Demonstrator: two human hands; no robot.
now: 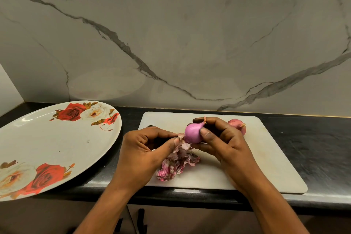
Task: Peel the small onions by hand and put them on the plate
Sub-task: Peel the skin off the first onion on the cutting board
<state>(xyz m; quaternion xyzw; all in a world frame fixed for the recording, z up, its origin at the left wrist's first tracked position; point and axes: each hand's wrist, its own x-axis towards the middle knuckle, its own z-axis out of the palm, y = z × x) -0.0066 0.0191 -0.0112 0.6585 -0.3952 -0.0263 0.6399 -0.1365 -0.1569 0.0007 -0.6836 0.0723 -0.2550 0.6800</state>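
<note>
Pink and glossy, the onion sits nearly bare in the right hand, fingers curled round it above the cutting board. Left hand pinches the last skin at its base. Peeling's almost finished, I'd say; next, tear that strip off and carry the onion left to the plate, not yet holding any.

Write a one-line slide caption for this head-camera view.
The right hand holds a nearly peeled onion above the cutting board while the left hand pinches its skin.
</note>
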